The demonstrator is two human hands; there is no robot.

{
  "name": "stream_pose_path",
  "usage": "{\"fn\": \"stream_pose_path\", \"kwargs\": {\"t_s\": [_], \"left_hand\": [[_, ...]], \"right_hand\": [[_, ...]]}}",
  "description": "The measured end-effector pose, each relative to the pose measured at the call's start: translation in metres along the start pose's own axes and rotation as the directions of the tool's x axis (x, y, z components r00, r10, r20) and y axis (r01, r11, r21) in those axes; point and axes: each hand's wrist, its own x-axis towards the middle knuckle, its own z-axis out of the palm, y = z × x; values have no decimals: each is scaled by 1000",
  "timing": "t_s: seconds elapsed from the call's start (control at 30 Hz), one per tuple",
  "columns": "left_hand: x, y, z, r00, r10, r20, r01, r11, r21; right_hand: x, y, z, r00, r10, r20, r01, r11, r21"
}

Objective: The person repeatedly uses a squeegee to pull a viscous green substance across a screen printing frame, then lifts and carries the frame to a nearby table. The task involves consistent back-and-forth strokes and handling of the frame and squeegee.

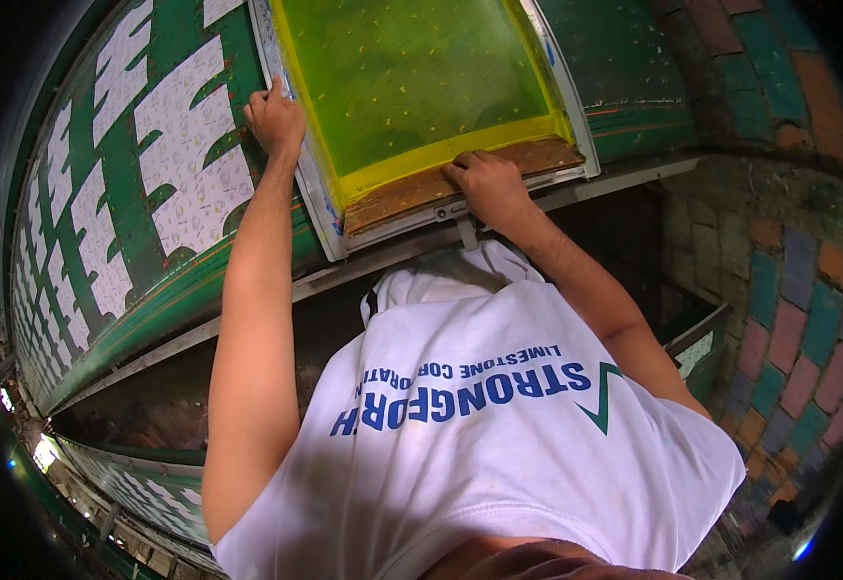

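A screen printing frame (317, 184) with pale metal rails lies on the green table in front of me. Its mesh (421, 72) is yellow-green, bordered by bright yellow tape. Along the near end runs a stained brown strip (392, 201). My left hand (276, 118) grips the left rail, fingers curled over it and one finger extended along it. At the near rail, right of the middle, my right hand (492, 188) is closed over the edge, its fingertips on the brown strip. The undersides of both grips are hidden.
White cut fabric pieces (189, 116) with a small print lie in rows on the green table (624, 58) to the left. A metal rail (624, 182) runs along the table's near edge. Coloured paving bricks (799, 348) cover the floor at right. Another table with fabric pieces (141, 498) stands at lower left.
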Motion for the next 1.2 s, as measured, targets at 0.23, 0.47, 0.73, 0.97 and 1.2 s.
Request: {"fn": "stream_pose_path", "kwargs": {"t_s": [0.23, 0.47, 0.73, 0.97, 1.2], "left_hand": [[3, 11, -8, 997, -5, -78, 4, 1000, -16], [3, 22, -15, 995, -46, -84, 43, 999, -32], [3, 27, -17, 993, -81, -81, 80, 997, -13], [2, 24, -15, 996, -53, -74, 53, 999, -1], [-2, 20, -14, 998, -55, -40, 55, 998, 4]], "right_hand": [[-14, 17, -12, 971, -177, 163, 173, 984, 41], [-29, 51, -44, 900, -343, 267, 304, 936, 177], [-72, 183, -69, 890, 425, 165, -411, 594, 692], [-103, 228, -19, 620, 684, 383, -738, 343, 581], [-85, 231, -25, 583, 692, 426, -689, 143, 710]]}}
